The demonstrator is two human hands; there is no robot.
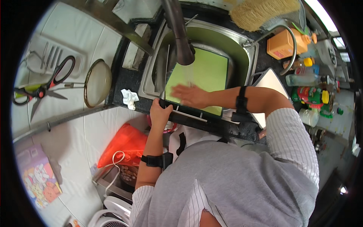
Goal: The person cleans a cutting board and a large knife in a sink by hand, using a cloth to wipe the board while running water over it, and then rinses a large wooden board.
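Observation:
A flat green board with a dark edge (208, 68) leans in the stainless steel sink (249, 54), under water running from the dark faucet (184, 51). My right hand (191, 96) lies flat over the board's lower part, slightly blurred, its fingers pointing left. At the board's lower left corner my left hand (160, 110) grips the dark edge, thumb apart from the fingers. A metal strip shows along the near edge.
A crumpled white tissue (130, 98) lies left of the sink. Scissors (42, 90) and a round lid (97, 83) hang on the left wall. At right stand a pale board (273, 85), an orange jug (286, 44) and several bottles (303, 80).

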